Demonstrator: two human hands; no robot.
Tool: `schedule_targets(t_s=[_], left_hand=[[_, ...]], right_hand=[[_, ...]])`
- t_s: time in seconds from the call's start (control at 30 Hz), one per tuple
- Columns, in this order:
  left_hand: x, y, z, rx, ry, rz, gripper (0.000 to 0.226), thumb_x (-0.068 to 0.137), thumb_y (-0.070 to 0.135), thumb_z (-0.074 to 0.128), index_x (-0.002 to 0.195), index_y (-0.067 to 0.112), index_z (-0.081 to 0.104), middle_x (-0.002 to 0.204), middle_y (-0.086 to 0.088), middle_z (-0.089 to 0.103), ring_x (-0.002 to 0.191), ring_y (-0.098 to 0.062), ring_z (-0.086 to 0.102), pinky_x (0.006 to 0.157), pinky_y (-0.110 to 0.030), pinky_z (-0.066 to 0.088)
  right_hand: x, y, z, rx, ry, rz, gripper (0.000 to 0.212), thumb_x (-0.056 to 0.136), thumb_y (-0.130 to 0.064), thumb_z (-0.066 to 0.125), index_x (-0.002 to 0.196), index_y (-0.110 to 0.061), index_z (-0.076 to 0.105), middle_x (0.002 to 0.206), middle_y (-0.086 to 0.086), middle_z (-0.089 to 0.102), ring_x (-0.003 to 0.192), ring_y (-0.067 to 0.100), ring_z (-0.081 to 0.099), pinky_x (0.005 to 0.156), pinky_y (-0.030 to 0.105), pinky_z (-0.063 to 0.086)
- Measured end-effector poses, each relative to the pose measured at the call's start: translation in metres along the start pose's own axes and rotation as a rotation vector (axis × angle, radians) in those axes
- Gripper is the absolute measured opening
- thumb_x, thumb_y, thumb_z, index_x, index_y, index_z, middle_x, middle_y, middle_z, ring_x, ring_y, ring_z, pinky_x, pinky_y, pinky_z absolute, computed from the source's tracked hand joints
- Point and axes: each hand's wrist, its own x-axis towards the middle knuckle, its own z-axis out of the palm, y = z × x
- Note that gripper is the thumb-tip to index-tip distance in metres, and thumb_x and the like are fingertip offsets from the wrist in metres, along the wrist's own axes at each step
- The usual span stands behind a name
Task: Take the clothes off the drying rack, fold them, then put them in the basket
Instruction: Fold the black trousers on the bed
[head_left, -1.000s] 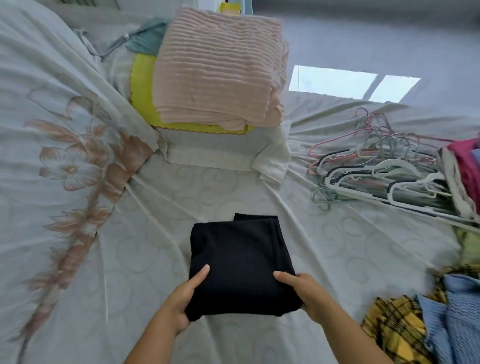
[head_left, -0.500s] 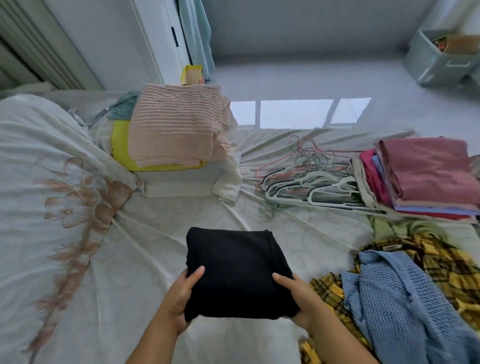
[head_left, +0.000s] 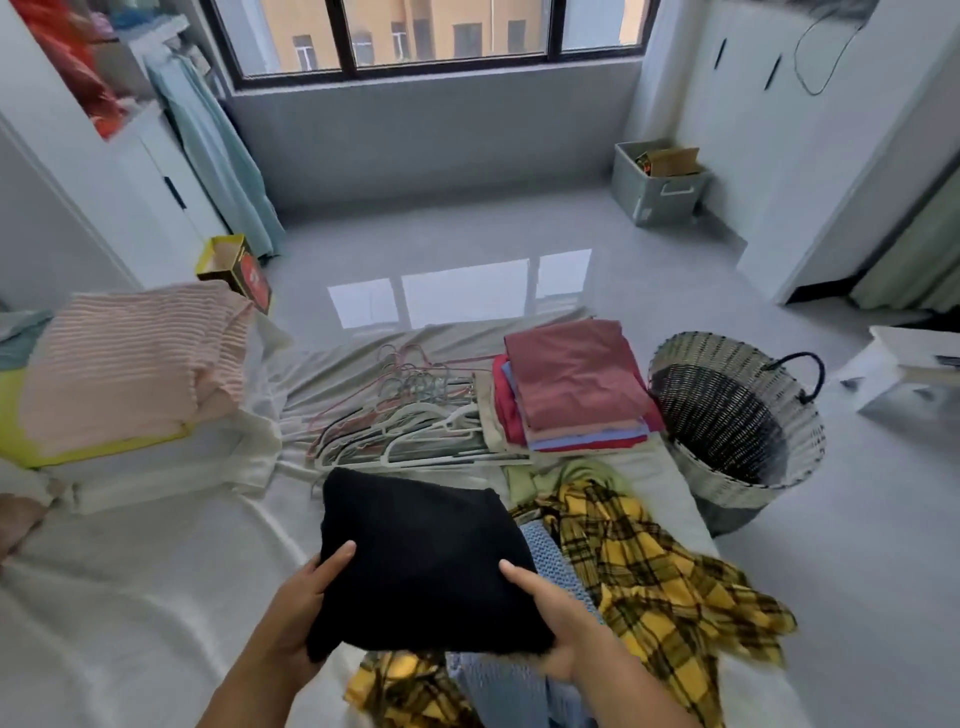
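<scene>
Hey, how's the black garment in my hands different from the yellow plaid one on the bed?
The black garment is folded into a rectangle; the yellow plaid garment lies crumpled. The black garment is held by the left hand and right hand; the yellow plaid garment lies loose on the bed. The black garment is plain; the yellow plaid garment has dark checks. Neither is in the basket.

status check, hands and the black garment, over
Folded black garment gripped by left hand and right hand. Right: basket on floor. Between: plaid shirt heap.
</scene>
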Motion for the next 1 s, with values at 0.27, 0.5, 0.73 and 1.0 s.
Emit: schedule_targets(t_s=[0.27, 0.5, 0.73, 1.0], left_hand=[[0.094, 0.046, 0.131, 0.076, -0.057, 0.089, 0.031, 0.093, 0.016, 0.054, 0.121, 0.003, 0.055, 0.094, -0.017, 0.069, 0.074, -0.031, 0.068, 0.051, -0.036, 0.057], [0.196, 0.101, 0.243, -0.015, -0.238, 0.238, 0.017, 0.094, 0.017, 0.053, 0.11, 0.013, 0.056, 0.097, -0.008, 0.067, 0.08, -0.024, 0.067, 0.057, -0.033, 0.057], [0.344, -0.003, 0.265, 0.256, -0.123, 0.231, 0.033, 0.098, 0.009, 0.042, 0.131, 0.013, 0.044, 0.127, -0.005, 0.054, 0.111, -0.021, 0.054, 0.097, -0.035, 0.044], [0.428, -0.061, 0.247, 0.41, -0.067, 0.27, 0.052, 0.094, 0.01, 0.052, 0.143, 0.015, 0.036, 0.136, -0.01, 0.051, 0.123, -0.025, 0.05, 0.107, -0.043, 0.039]], right_hand=[[-0.01, -0.148, -0.052, -0.133, 0.321, -0.42, 0.02, 0.09, -0.025, 0.059, 0.109, -0.018, 0.056, 0.095, 0.004, 0.063, 0.083, 0.023, 0.06, 0.06, 0.031, 0.047], [0.02, -0.302, -0.112, -0.211, 0.357, -0.792, 0.031, 0.087, -0.031, 0.063, 0.115, -0.02, 0.057, 0.112, 0.005, 0.065, 0.101, 0.024, 0.063, 0.08, 0.037, 0.053], [0.16, -0.301, -0.214, -0.417, 0.622, -0.737, 0.061, 0.09, -0.029, 0.061, 0.141, -0.014, 0.031, 0.138, 0.01, 0.045, 0.12, 0.027, 0.049, 0.098, 0.034, 0.04], [0.253, -0.294, -0.261, -0.619, 0.646, -0.752, 0.049, 0.092, -0.029, 0.054, 0.139, -0.021, 0.041, 0.134, 0.006, 0.052, 0.123, 0.028, 0.049, 0.106, 0.045, 0.039]])
